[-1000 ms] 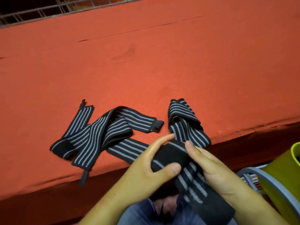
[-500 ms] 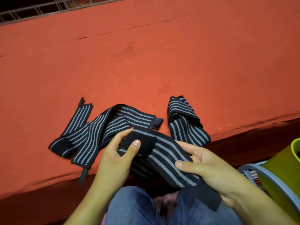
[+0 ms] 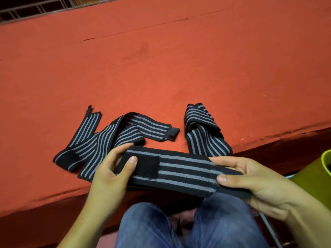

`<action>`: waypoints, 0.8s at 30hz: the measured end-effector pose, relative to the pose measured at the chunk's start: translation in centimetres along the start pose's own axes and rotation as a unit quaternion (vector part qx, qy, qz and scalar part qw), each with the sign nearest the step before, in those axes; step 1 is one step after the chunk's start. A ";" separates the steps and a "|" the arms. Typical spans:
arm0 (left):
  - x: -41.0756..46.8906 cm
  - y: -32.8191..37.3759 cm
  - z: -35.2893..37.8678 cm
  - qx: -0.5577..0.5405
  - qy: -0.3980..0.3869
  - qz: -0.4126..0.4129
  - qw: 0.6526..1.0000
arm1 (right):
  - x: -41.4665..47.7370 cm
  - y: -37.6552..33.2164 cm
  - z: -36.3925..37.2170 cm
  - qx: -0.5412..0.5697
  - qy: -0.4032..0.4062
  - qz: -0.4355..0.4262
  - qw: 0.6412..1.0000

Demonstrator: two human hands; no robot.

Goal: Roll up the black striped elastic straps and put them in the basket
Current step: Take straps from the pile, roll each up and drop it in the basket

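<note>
Black elastic strap with grey stripes stretches flat between my hands, over the near edge of the orange-red felt surface. My left hand pinches its plain black patch end. My right hand grips the other end, thumb pressed on the stripes. A tangled heap of striped straps and a folded striped strap lie on the felt just beyond.

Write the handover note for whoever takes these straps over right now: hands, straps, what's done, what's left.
Hands: the left hand pinches the black-patch end of the held strap; the right hand grips it further along. It is stretched flat between them, not rolled.
Elsewhere: loose straps lie tangled on the red surface, with a folded strap beside them.
Done: nothing rolled.
Left: roll every strap and basket it; the basket is not clearly in view.
</note>
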State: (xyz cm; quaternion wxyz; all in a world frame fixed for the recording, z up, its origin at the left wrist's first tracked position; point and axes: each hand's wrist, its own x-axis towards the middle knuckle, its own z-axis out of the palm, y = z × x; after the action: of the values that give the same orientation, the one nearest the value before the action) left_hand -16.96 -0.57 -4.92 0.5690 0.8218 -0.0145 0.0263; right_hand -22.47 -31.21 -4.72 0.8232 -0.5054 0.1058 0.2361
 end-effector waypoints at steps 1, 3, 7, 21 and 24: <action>-0.2 0.0 -0.1 -0.005 -0.006 -0.003 1.000 | -0.1 -0.2 0.0 0.000 0.020 -0.005 1.000; -0.7 -0.1 -0.3 -0.010 -0.018 -0.009 1.000 | 0.0 -0.4 -0.1 -0.011 0.051 -0.011 0.999; -1.3 -0.5 -0.4 -0.005 -0.057 -0.035 0.998 | 0.3 -0.6 0.4 -0.029 0.090 -0.029 0.995; -5.2 3.1 4.1 0.083 -0.219 0.112 0.966 | 0.9 2.0 5.8 0.007 -0.009 -0.079 0.997; -4.9 2.0 4.2 0.091 -0.173 0.094 0.976 | 0.8 2.3 5.5 -0.011 -0.026 -0.060 0.998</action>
State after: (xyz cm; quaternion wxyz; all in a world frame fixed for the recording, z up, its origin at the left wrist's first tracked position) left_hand -21.89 -5.22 -4.78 0.4759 0.8571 -0.1874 -0.0611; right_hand -23.23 -25.27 -4.28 0.8328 -0.5136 0.0515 0.2002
